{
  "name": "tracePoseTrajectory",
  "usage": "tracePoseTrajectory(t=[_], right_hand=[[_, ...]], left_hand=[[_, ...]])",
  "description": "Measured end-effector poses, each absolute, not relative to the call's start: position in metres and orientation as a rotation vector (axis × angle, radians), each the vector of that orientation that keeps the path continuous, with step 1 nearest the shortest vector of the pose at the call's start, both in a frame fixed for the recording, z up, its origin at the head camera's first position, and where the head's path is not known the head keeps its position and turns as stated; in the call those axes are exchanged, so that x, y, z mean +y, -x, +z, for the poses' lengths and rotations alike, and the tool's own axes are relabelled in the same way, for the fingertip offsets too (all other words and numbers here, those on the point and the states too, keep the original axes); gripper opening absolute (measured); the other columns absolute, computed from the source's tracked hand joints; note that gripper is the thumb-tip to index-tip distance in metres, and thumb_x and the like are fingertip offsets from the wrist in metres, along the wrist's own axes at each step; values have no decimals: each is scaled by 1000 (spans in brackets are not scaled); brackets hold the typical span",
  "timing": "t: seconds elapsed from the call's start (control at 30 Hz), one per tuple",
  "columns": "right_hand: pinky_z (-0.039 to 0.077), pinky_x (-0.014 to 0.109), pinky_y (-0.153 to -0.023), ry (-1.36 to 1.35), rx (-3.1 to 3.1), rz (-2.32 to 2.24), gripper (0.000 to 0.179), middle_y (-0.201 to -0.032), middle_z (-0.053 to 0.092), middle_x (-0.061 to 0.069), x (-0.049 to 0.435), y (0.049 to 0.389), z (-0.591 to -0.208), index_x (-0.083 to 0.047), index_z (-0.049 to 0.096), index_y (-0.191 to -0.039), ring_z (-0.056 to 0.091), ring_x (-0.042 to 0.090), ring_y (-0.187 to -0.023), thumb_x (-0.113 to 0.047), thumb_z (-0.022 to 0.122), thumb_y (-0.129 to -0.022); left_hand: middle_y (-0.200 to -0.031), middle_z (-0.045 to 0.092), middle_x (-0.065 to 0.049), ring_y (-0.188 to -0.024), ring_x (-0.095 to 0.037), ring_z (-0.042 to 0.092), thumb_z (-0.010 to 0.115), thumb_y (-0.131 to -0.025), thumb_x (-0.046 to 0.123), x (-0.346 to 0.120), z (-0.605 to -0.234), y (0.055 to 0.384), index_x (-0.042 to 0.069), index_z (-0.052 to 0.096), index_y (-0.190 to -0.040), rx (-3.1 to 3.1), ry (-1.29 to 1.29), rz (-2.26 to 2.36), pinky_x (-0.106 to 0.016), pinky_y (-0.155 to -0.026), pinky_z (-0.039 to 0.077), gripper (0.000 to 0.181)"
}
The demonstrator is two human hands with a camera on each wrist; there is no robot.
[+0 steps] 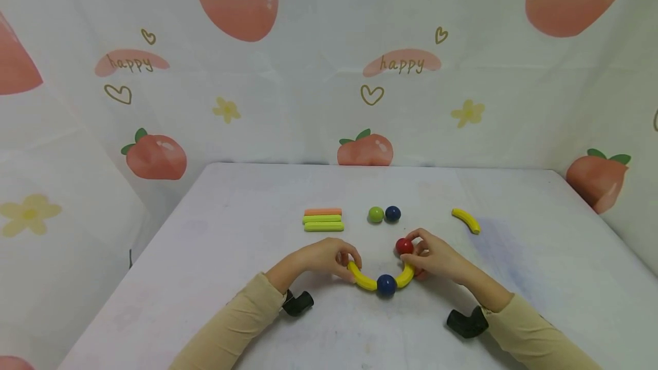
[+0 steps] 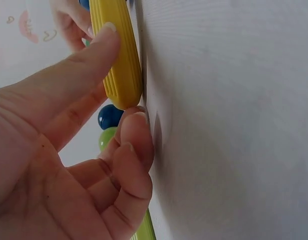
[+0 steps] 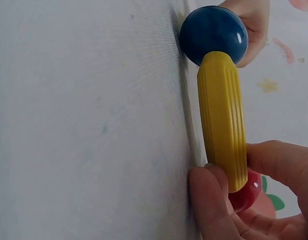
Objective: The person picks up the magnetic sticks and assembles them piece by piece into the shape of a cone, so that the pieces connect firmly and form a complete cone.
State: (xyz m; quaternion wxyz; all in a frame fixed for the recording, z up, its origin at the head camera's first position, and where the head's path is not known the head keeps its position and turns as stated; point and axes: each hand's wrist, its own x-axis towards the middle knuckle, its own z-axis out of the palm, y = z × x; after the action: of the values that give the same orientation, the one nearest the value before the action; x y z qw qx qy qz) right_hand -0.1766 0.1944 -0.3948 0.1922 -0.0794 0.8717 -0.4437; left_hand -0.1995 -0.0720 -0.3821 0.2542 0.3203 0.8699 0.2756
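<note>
Evidently we had come upon a joining step: on the tabletop (image 1: 360,333), the left yellow stick (image 1: 362,278) and the right yellow stick (image 1: 405,277) met a blue ball (image 1: 386,285) between them, making a shallow curve. We saw the left hand (image 1: 329,257) pinching the free end of its stick between thumb and fingers. The right hand (image 1: 437,257) pinched the far end of the other, a fingertip against the red ball (image 1: 404,246), which sat right at that end; whether it was already fixed there we could not tell.

As we judged it, the next move called for lining ball and stick up and pressing them together, while the left hand steadied the curve so that the blue joint did not twist loose. Beyond the hands we noted a green ball (image 1: 376,214) beside a second blue ball (image 1: 393,213), three straight sticks (image 1: 323,219) lying together, and a spare curved stick (image 1: 466,221) off to the right.
</note>
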Motion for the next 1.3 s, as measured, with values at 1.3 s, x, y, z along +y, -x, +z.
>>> tracePoseTrajectory(t=[1.3], right_hand=[[47, 24, -59, 347, 2779, -1017, 29, -88, 62, 14, 250, 203, -374, 1, 57, -102, 57, 16, -69, -23, 64, -88]], left_hand=[[-112, 59, -11, -85, -12, 61, 66, -86, 21, -66, -382, 203, 10, 54, -122, 2410, -642, 1000, -22, -69, 49, 39]])
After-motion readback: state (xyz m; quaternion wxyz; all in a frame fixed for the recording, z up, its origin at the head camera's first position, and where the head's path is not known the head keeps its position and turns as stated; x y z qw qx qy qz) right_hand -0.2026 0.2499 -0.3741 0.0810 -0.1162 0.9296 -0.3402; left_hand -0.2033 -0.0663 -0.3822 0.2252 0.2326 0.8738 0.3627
